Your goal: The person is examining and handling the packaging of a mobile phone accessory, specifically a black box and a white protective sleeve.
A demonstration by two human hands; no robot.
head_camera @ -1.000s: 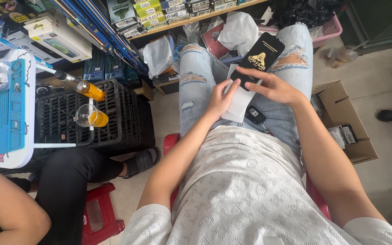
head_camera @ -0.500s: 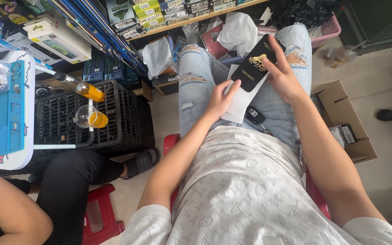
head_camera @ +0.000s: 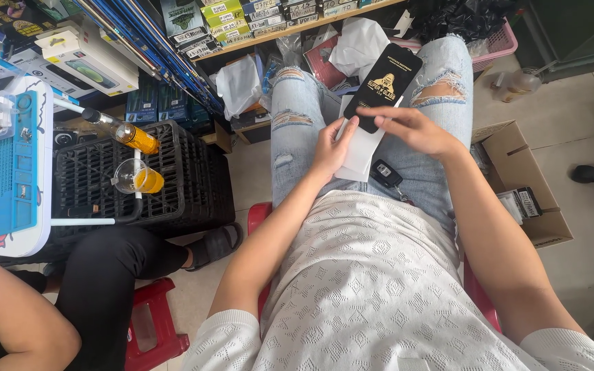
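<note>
We record nearest to cam: white knit top (head_camera: pixel 379 288), person seated on red stool (head_camera: pixel 259 216), both forearms reaching fwd over the lap.

Left hand (head_camera: pixel 331 148): fingers curled, partly closed, pinching the left edge of a white flat sleeve (head_camera: pixel 360 154) that lies on the thighs. Thumb tip touches the lower end of the black packet.

Right hand (head_camera: pixel 414 130): fingers extended & lightly closed on the lower end of a black flat packet (head_camera: pixel 383 86) w/ gold emblem. Packet tilted, upper end pointing away from the body, overlapping the white sleeve, above the gap between the knees.

Black car key fob (head_camera: pixel 385 172) rests on the right thigh, just beside the sleeve's lower corner, under the right wrist. Ripped light jeans (head_camera: pixel 297 117) below all items.

Right side, on floor: open cardboard box (head_camera: pixel 524 178) w/ small item inside.

Left side: black plastic crate (head_camera: pixel 104 178) carrying an orange-liquid bottle (head_camera: pixel 128 134) & a cup (head_camera: pixel 139 178); blue mat (head_camera: pixel 5 165) on a white surface at frame edge. Another person's arm (head_camera: pixel 15 316) & black-trousered leg in the lower-left corner.

Farthest: shelf (head_camera: pixel 290 31) stacked w/ small boxes; pink basket (head_camera: pixel 500 45); white bags by the knees.
</note>
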